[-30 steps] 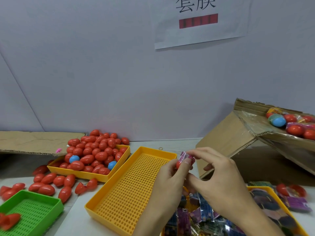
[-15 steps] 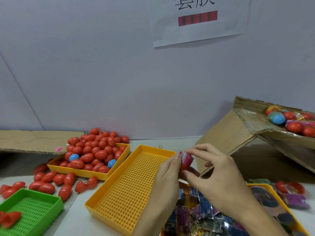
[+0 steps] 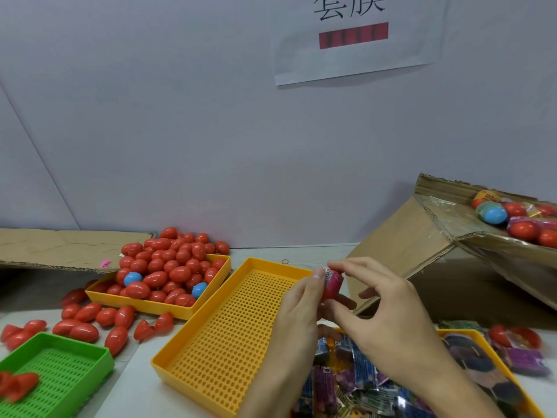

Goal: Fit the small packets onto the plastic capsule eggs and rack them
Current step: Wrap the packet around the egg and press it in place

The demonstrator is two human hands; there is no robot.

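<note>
White paper sign (image 3: pixel 358 40), far wall: large black characters "套膜", tops cropped; red bar beneath, print illegible. Packet print unreadable.

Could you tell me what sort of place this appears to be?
Probably a hand-packing bench in a small workshop: a yellow tray heaped with red capsule eggs, an empty perforated tray, cardboard cartons, and a printed station sign on the wall.

hands (image 3: pixel 346 306) pinch pink-wrapped egg (image 3: pixel 331 283) | over perforated yellow tray (image 3: pixel 229 336)

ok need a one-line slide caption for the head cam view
Both hands, left hand and right hand, hold a red capsule egg above an empty yellow perforated tray.
</note>
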